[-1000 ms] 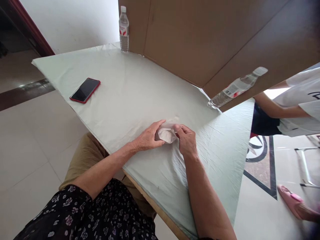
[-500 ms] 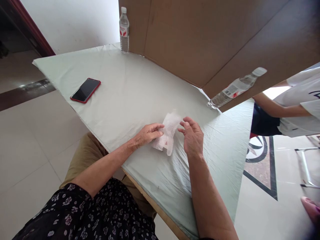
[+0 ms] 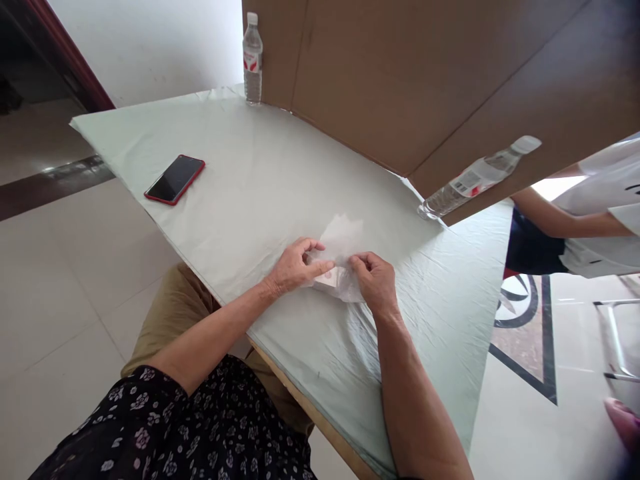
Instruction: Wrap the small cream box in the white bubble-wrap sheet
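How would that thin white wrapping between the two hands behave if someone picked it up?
The wrapping would probably be floppy, since it looks creased and its far edge is uneven. It is likely light and may tear easily, as it appears thin and partly see-through. Its near part could hang heavier, because it lies against a small white item.

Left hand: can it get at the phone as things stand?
Probably yes: between the left hand and the phone only pale tablecloth shows. It would likely have to leave the white wrapping first.
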Motion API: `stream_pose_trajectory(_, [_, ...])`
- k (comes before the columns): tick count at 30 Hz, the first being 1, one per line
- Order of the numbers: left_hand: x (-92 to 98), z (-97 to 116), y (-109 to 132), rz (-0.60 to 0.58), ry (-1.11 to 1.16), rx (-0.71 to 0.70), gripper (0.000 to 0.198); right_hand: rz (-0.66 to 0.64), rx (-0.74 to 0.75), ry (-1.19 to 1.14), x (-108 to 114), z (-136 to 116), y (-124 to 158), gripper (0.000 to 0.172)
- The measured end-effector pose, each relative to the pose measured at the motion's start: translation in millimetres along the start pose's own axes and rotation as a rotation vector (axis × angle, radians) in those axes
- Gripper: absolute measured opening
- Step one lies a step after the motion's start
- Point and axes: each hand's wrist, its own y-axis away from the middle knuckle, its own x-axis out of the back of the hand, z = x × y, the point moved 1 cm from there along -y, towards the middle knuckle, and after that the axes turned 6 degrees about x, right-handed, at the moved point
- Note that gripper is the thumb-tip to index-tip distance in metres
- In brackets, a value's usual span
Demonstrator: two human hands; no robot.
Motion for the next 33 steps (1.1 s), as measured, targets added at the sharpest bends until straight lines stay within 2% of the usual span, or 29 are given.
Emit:
stream_pose_trajectory(3, [-2.3, 1, 2, 0.106, -0.213, -0.148, 0.040, 0.042, -0.007, -0.126, 0, 1, 1, 0.024])
stream_pose_trajectory(7, [2.1, -3, -3, 0.221, -0.260, -0.133, 0.009, 0.088, -0.025, -0.200, 0, 0, 1, 0.023])
stream_pose_trajectory(10, [13.1, -5, -10, 0.376, -0.254, -0.071, 0.013, 0.147, -0.066, -0.251, 2, 9, -3, 0.023])
stream_pose_trajectory(13, [23.9, -7, -16, 0.504, -0.340, -0.078, 0.016, 0.211, -0.099, -0.266, 6, 24, -10, 0.024])
stream_pose_trajectory(17, [30.3, -7, -19, 0.530, -0.468, -0.018, 0.006, 0.327, -0.023, -0.138, 12, 28, -13, 0.028])
stream_pose_trajectory(20, [27.5, -4, -15, 0.545, -0.486, -0.093, 0.019, 0.423, 0.138, 0.018, 20, 11, -8, 0.030])
stream_pose_trajectory(22, [21.9, -1, -10, 0.486, -0.484, -0.236, 0.020, 0.375, 0.224, 0.071, 23, -2, -4, 0.026])
stream_pose_trajectory(24, [15.0, 1, -5, 0.379, -0.511, -0.357, 0.019, 0.230, 0.263, 0.064, 23, -9, -1, 0.028])
stream_pose_trajectory(26, [9.7, -1, -2, 0.295, -0.568, -0.400, 0.025, 0.064, 0.257, 0.043, 20, -10, 0, 0.037])
stream_pose_trajectory(29, [8.2, -5, -3, 0.262, -0.625, -0.333, 0.047, -0.076, 0.213, 0.051, 16, -5, -1, 0.046])
stream_pose_trajectory(31, [10.6, -5, -3, 0.249, -0.596, -0.262, 0.061, -0.083, 0.185, 0.027, 18, -4, -2, 0.046])
stream_pose_trajectory(33, [14.0, -1, -2, 0.206, -0.489, -0.212, 0.066, -0.091, 0.184, -0.042, 26, -7, -2, 0.047])
